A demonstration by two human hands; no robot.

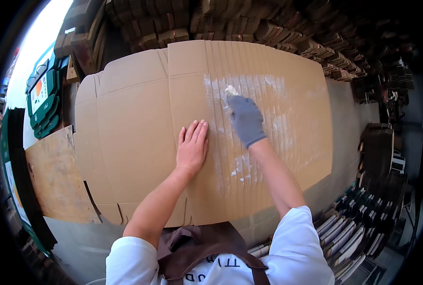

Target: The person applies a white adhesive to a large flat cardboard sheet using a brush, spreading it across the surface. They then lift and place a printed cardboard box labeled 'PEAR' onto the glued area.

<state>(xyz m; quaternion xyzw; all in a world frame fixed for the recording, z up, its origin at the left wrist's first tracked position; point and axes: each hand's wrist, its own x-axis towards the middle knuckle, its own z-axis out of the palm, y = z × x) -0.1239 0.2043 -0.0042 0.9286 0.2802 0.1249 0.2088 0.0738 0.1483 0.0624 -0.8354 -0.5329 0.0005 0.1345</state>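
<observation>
Glue application is in progress on a large flattened cardboard sheet (140,137), which lies flat on the grey table (349,128) directly in front of the person. The right hand (245,118), in a grey glove, is closed around a small brush (231,90) whose pale tip touches the sheet near its far edge. The left hand (192,146) is bare; its grip is spread, palm and fingers pressed flat on the sheet just left of the coated strip, holding nothing.

Judged from the surface, the whitish film (249,128) covers a band of scored panels right of the sheet's centre, running from the far edge toward the near edge. Coverage is streaky, and thin patches show beside the right forearm. The left half of the sheet shows no coating; whether it requires any cannot be told.

Stacks of folded brown cartons (249,23) stand beyond the sheet's far edge. Green printed cartons (45,99) lie off its left end, and a bare brown board (54,175) adjoins its left near corner.
</observation>
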